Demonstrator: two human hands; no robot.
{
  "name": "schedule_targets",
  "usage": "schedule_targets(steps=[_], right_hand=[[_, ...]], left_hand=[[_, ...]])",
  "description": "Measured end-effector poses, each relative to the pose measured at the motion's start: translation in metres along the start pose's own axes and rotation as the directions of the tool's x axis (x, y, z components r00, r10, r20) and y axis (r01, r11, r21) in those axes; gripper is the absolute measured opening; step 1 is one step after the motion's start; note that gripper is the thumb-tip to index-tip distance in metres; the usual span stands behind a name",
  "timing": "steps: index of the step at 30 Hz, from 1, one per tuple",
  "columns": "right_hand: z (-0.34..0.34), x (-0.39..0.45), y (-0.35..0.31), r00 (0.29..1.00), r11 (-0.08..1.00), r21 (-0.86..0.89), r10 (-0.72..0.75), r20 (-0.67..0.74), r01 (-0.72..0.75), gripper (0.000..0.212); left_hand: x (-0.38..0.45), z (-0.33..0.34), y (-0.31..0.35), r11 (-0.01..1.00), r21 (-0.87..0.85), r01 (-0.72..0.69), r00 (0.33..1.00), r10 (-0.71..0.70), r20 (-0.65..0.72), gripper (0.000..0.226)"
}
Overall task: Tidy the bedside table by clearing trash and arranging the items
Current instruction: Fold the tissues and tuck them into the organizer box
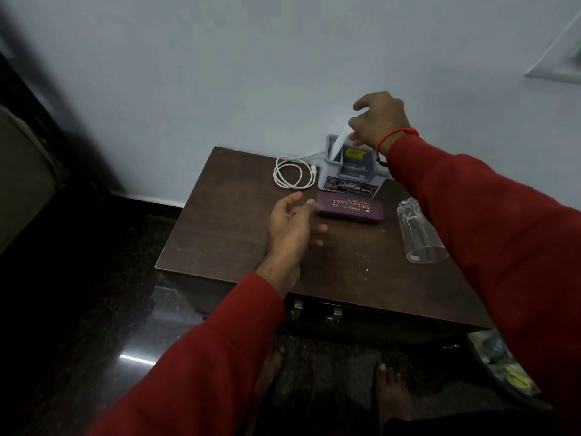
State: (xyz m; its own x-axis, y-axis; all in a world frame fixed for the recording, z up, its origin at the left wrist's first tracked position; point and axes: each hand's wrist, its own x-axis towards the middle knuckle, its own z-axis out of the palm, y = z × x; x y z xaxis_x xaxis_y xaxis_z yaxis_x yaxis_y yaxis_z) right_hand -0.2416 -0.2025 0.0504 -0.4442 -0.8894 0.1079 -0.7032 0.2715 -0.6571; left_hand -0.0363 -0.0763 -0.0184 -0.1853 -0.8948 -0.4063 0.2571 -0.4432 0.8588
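A dark brown bedside table (239, 234) stands against a pale wall. At its back edge sits a grey organiser (349, 176); the right hand (379, 121) pinches a white paper (341, 141) that stands in the organiser's rear compartment. A coiled white cable (292, 173) lies just left of the organiser. A purple spectacle case (350, 209) lies just in front of it, with the left hand (294, 228), fingers relaxed, beside the case's left end. An upturned clear glass (419, 231) stands near the right edge.
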Motion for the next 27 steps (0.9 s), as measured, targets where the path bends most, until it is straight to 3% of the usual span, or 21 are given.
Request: schedule_targets(steps=[6,11,16,18,22,27], right_hand=[[-0.022,-0.036,0.000,0.997,0.963,0.266,-0.026,-0.068,0.043,0.024],[-0.055,-0.092,0.044,0.985,0.892,0.448,0.020,-0.174,0.061,0.012],[-0.077,-0.152,0.103,0.937,0.872,0.489,0.182,-0.297,-0.014,0.011],[-0.076,-0.167,0.122,0.912,0.907,0.417,0.220,-0.345,-0.062,0.014],[-0.064,-0.179,0.145,0.916,0.974,0.097,0.227,-0.331,-0.206,0.052],[-0.036,-0.181,0.159,0.876,0.888,-0.002,0.453,-0.163,-0.460,0.104]], left_hand=[[0.000,0.001,0.000,1.000,0.011,-0.007,1.000,0.007,0.008,0.036],[-0.004,0.006,-0.002,0.998,-0.011,-0.059,0.997,0.059,0.047,0.024],[-0.007,0.014,-0.008,0.995,0.013,-0.103,0.992,0.102,0.077,0.023],[-0.008,0.017,-0.010,0.994,0.030,-0.103,0.992,0.100,0.078,0.025],[-0.011,0.024,-0.016,0.994,0.035,-0.108,0.992,0.105,0.071,0.022],[-0.014,0.033,-0.026,0.992,0.074,-0.103,0.992,0.097,0.079,0.021]])
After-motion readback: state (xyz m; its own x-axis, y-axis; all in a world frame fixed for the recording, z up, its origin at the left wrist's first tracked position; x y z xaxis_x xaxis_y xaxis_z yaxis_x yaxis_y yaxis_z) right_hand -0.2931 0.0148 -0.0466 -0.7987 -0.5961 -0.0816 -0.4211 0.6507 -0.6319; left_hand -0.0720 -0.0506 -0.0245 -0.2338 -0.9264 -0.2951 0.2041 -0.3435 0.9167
